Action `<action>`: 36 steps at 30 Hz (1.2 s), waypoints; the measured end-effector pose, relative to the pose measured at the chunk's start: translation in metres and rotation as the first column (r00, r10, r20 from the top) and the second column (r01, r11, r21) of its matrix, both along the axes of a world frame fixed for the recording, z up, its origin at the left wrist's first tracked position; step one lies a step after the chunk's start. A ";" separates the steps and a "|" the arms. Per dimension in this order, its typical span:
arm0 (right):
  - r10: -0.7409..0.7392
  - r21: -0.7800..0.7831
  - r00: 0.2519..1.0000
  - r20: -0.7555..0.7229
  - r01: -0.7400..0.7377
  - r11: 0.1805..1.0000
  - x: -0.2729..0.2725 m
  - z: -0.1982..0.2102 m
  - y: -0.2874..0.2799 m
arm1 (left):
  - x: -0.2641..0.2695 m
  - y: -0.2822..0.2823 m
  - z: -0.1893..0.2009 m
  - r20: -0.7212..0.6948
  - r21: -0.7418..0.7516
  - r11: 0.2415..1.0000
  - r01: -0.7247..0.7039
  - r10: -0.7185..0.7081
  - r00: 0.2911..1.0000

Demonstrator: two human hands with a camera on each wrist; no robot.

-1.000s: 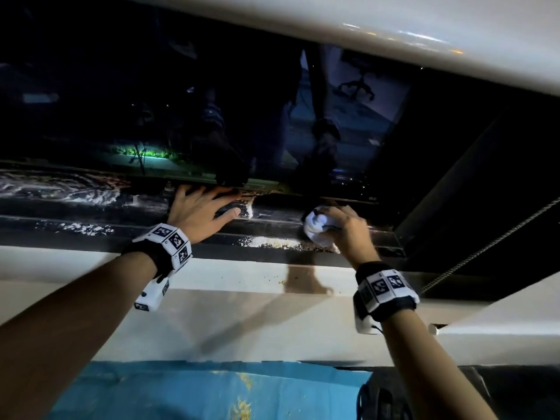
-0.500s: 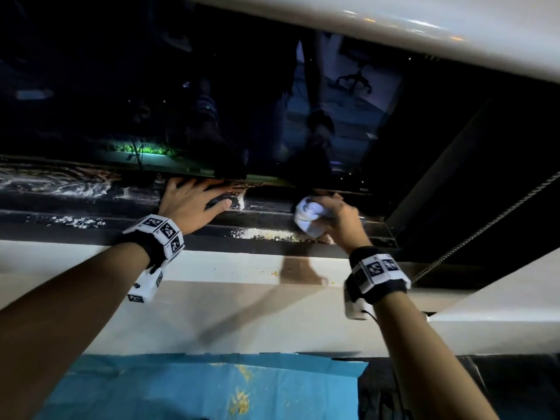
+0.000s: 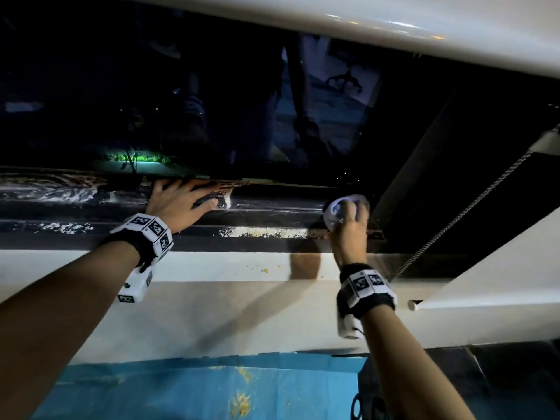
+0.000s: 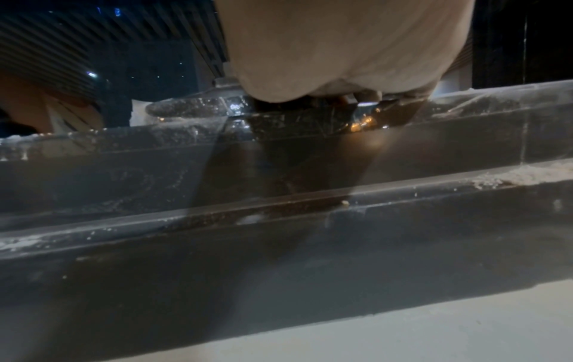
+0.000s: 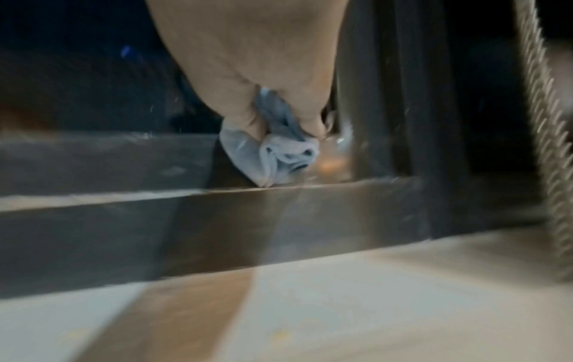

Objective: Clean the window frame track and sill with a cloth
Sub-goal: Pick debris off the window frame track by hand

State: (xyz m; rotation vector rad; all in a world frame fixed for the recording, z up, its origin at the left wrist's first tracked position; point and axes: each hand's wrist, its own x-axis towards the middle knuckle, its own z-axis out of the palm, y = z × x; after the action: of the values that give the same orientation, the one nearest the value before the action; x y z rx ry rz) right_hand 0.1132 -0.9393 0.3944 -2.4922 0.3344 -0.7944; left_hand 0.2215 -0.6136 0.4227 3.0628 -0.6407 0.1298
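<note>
Head view is filled by the dark window glass (image 3: 181, 95), below which the black window frame track (image 3: 272, 210) runs across, and below that the pale sill (image 3: 212, 268). White residue is seen on the track at far left and in a patch on the nearer rail (image 3: 266, 232); yellowish crumbs (image 3: 265, 270) are scattered on the sill.

A wiping pass along the track is judged to be in hand. The left hand (image 3: 178, 204) is laid flat on the track with fingers straight and spread, nothing held, apparently as a brace. The right hand (image 3: 348, 225) is clenched round a bunched pale cloth (image 3: 339, 210), which is pressed into the track at its right end, beside the dark upright frame member (image 5: 387, 98).

For the next move, the cloth would need to be drawn back left over the residue, then lowered to the sill crumbs. The corner at the upright is tight, and a beaded blind cord (image 3: 454, 222) hangs just right of the wrist, where it could be snagged. A blue sheet (image 3: 197, 389) is spread below the sill.
</note>
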 end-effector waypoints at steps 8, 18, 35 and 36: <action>-0.102 0.153 0.990 0.103 0.085 0.985 -0.013 0.019 0.009 | -0.002 -0.002 0.001 0.005 -0.001 1.000 -0.014 0.014 1.000; -0.112 0.130 0.981 -0.159 0.133 0.983 -0.001 0.007 0.069 | 0.000 -0.002 -0.002 0.015 0.001 1.000 -0.029 0.029 0.999; -0.204 -0.011 0.843 -0.498 0.230 0.973 0.078 0.048 0.094 | 0.015 0.037 0.025 0.184 -0.182 0.975 0.128 -0.094 0.978; -0.203 -0.035 0.848 -0.490 0.214 0.976 0.083 0.046 0.110 | 0.017 0.045 0.025 0.226 -0.163 0.979 0.120 -0.082 0.971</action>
State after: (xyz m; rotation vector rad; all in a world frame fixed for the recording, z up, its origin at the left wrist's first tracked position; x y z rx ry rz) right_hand 0.1962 -0.8290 0.4400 -2.6405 0.7986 -0.2085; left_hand 0.2385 -0.5690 0.4477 2.8623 -0.7495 0.4992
